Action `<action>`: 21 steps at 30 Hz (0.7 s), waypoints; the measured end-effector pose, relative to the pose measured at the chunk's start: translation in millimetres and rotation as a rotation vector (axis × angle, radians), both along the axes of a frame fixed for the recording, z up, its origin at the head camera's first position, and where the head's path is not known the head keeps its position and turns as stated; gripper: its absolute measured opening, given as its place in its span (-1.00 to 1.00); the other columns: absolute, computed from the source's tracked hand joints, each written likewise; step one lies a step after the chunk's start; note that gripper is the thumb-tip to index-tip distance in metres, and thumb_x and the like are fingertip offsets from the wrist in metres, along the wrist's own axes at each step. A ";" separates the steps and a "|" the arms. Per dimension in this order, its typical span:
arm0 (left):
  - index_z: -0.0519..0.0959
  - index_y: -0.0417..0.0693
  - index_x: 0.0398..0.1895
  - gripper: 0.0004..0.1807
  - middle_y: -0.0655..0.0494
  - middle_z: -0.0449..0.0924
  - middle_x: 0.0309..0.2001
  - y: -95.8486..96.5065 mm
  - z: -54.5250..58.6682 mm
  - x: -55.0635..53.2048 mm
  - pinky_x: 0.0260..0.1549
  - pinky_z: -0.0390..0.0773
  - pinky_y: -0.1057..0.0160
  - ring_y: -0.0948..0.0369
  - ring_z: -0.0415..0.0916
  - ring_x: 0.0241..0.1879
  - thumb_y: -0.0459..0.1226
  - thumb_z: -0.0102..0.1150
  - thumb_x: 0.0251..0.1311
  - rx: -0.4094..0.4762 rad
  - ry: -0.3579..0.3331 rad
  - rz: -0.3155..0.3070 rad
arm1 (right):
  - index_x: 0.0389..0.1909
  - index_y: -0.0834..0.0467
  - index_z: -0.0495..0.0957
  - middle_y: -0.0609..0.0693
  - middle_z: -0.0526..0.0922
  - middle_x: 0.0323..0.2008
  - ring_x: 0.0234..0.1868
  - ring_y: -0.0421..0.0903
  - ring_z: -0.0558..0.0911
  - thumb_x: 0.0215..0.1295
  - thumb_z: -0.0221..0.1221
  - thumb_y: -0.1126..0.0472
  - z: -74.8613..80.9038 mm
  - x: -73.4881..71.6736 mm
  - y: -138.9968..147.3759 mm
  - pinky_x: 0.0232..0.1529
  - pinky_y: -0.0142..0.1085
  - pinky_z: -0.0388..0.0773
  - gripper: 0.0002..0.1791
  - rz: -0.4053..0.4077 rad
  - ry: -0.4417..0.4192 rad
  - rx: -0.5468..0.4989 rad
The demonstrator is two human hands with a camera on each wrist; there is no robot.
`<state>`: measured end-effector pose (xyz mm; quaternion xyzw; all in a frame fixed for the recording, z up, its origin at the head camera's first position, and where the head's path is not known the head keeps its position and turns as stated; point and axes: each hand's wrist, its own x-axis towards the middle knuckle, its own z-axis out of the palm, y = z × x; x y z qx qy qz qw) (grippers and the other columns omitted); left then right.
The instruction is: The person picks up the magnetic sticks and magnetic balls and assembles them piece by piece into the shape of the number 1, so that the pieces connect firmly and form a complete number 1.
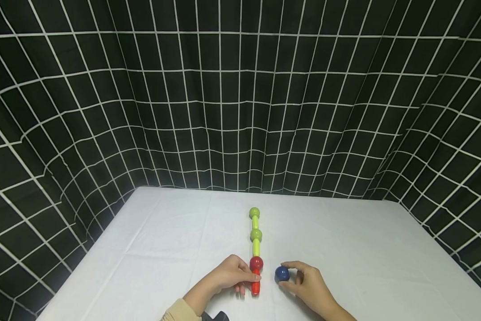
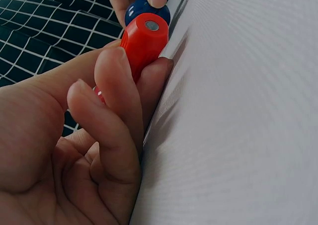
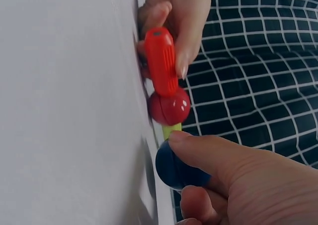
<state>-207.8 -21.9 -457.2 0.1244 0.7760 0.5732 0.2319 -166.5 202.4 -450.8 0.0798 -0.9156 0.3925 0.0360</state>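
Note:
A straight chain lies on the white table: a far green ball (image 1: 254, 212), a green stick (image 1: 255, 222), a second green ball (image 1: 256, 235), another green stick (image 1: 256, 248), a red ball (image 1: 256, 263) and a red stick (image 1: 255, 287) at the near end. My left hand (image 1: 233, 273) pinches the red stick between thumb and fingers. In the left wrist view, a round metal disc shows in the stick's free end. To the right, apart from the chain, my right hand (image 1: 310, 285) holds a blue ball (image 1: 282, 273) between thumb and fingers.
The white-covered table (image 1: 176, 232) reaches back to a dark curtain with a white grid (image 1: 240, 111), which also stands along both sides. A dark object (image 1: 216, 317), partly cut off, shows at the bottom edge by the left sleeve (image 1: 180, 311).

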 end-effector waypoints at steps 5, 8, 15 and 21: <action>0.64 -0.22 -0.59 -0.75 0.15 0.51 -0.75 -0.2 -1.8 -1.1 -0.86 0.27 0.56 0.40 0.34 -0.86 -0.18 0.34 -0.02 0.001 0.002 0.004 | -0.11 0.22 0.58 -0.17 0.36 -0.75 -0.73 -0.39 0.27 -0.10 0.41 0.19 -0.1 3.4 -1.9 -0.74 -0.51 0.26 -0.54 0.066 0.001 -0.017; 0.64 -0.23 -0.58 -0.75 0.15 0.51 -0.75 -0.4 -2.7 -1.7 -0.86 0.27 0.55 0.40 0.34 -0.86 -0.18 0.34 -0.02 0.004 0.007 0.004 | -0.10 0.23 0.58 -0.17 0.37 -0.74 -0.73 -0.40 0.28 -0.08 0.40 0.19 -0.1 4.0 -3.1 -0.74 -0.52 0.29 -0.55 0.098 -0.005 -0.024; 0.64 -0.24 -0.59 -0.74 0.16 0.51 -0.76 -1.1 -1.7 -1.2 -0.86 0.26 0.55 0.41 0.34 -0.87 -0.18 0.33 -0.01 0.019 0.014 -0.011 | -0.11 0.23 0.59 -0.15 0.42 -0.62 -0.72 -0.40 0.30 -0.05 0.39 0.11 1.6 7.8 -9.3 -0.73 -0.50 0.32 -0.54 0.174 -0.024 -0.060; 0.64 -0.25 -0.59 -0.74 0.17 0.51 -0.76 -1.7 -0.4 -0.6 -0.86 0.27 0.56 0.42 0.34 -0.87 -0.19 0.32 -0.01 0.032 0.014 -0.021 | -0.11 0.22 0.59 -0.11 0.55 -0.47 -0.68 -0.42 0.31 -0.05 0.39 0.07 1.6 12.4 -14.5 -0.70 -0.49 0.34 -0.53 0.231 -0.019 -0.092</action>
